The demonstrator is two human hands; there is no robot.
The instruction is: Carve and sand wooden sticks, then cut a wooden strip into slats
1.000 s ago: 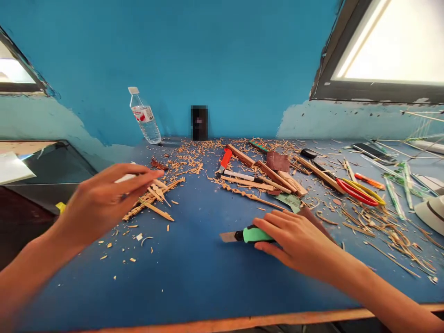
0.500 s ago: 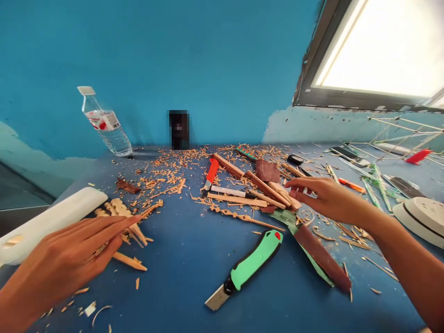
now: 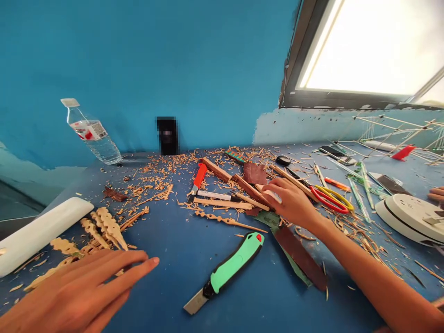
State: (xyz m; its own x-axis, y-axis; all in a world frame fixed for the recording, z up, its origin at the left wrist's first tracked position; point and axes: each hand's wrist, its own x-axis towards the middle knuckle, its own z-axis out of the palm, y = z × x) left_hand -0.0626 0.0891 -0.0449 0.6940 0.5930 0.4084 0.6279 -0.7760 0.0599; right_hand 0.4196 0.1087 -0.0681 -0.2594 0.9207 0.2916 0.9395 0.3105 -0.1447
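My left hand (image 3: 79, 291) lies low at the front left, open with fingers stretched out flat, just in front of several carved wooden sticks (image 3: 104, 224). My right hand (image 3: 293, 203) reaches into the heap of wooden sticks (image 3: 225, 202) at mid-table, its fingers closed over a pale stick (image 3: 274, 194). A green utility knife (image 3: 236, 266) lies free on the blue table (image 3: 180, 259) between my hands, blade out toward the front left. A brown sandpaper strip (image 3: 300, 252) lies under my right forearm.
Around the heap lie a red cutter (image 3: 199, 178), red-and-yellow scissors (image 3: 329, 196), and shavings. A water bottle (image 3: 92, 134) stands back left, a white tube (image 3: 41, 231) at the left edge. Right: a white round object (image 3: 412, 215), a phone (image 3: 335, 152), another person's fingers (image 3: 437, 194).
My right hand let go of the green knife, moved back and right to the stick heap and closed there. My left hand dropped lower and flattened. The view swung right.
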